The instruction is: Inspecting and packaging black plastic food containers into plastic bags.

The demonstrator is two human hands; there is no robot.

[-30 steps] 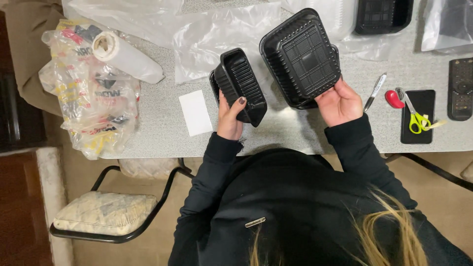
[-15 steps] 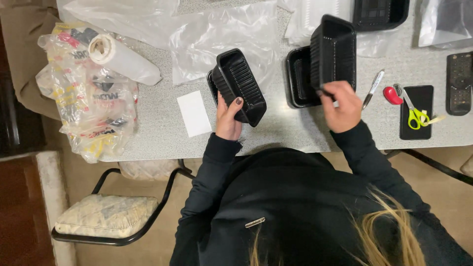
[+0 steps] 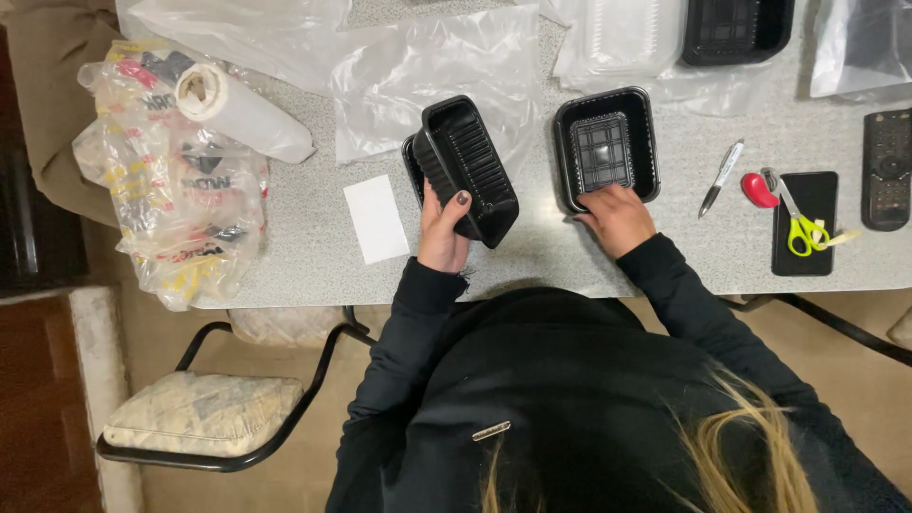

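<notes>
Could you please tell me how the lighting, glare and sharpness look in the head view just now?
Head view: even, soft light with faint shadows; mild glare on the clear plastic bags and a sheen on the black tray in the left hand; the right hand and flat tray are sharp; blonde hair at the bottom edge is soft; no obvious distortion.

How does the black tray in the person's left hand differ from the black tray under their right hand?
The tilted tray is lifted on edge, gripped by the left hand; the flat tray rests open side up on the table, with the right hand on its near rim. The tilted tray looks narrower, the flat tray squarer. Both are black, ribbed and empty.
</notes>
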